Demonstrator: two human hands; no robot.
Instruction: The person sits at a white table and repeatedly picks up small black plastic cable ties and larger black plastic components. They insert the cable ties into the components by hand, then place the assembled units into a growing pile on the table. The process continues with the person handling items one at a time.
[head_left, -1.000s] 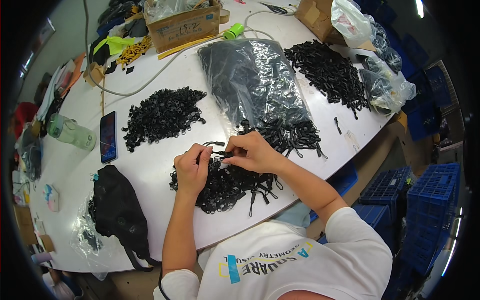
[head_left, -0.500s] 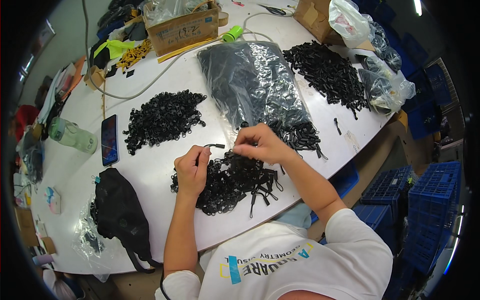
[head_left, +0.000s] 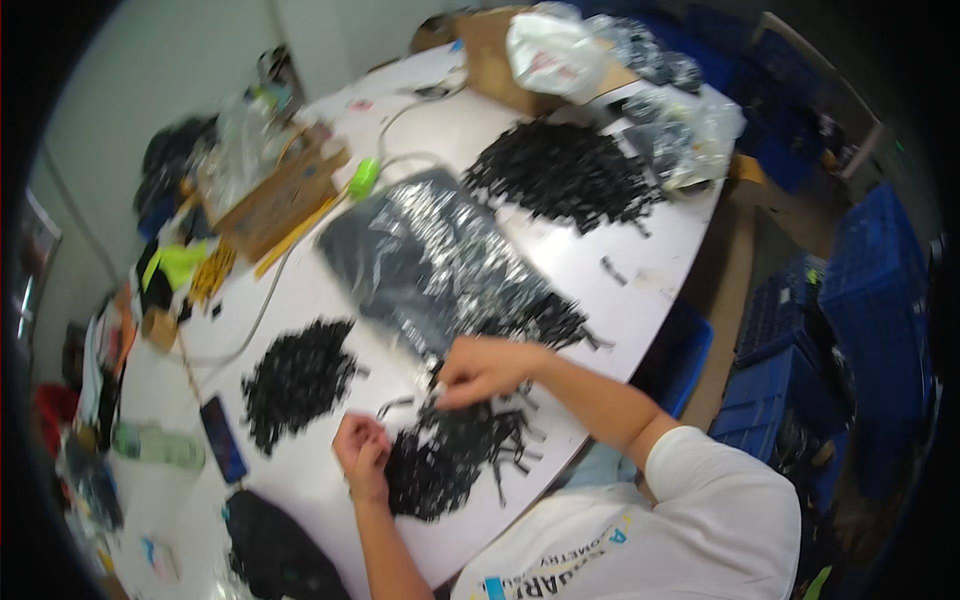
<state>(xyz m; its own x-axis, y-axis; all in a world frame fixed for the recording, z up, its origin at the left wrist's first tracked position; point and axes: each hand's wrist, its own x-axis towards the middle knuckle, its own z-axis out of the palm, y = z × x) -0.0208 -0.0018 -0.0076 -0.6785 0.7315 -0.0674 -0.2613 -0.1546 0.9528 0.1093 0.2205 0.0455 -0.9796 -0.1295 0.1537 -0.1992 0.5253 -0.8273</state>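
Observation:
My left hand (head_left: 362, 450) is closed at the near side of the table, with a short black cord pull (head_left: 398, 403) sticking out from its fingertips. Just to the right, my right hand (head_left: 488, 371) is bent with its fingers pinched together; what lies between them, if anything, is too blurred to make out. Below both hands spreads a pile of small black pieces (head_left: 435, 470), with several looped cord pulls (head_left: 515, 450) at its right edge. A clear plastic bag of dark items (head_left: 420, 260) lies beyond my right hand, with more black cord pulls (head_left: 560, 322) at its near end.
Two more black heaps, one left (head_left: 298, 380) and one far right (head_left: 560, 170), lie on the white table (head_left: 650, 290). A phone (head_left: 222, 440), green bottle (head_left: 160, 446) and black cloth bag (head_left: 275, 550) are at left. Cardboard boxes (head_left: 270, 205) stand behind; blue crates (head_left: 875, 330) sit at right.
The whole view has swung and blurred, so the table appears turned and lower. My left hand still has the cord pull; my right hand stays pinched near the pile.

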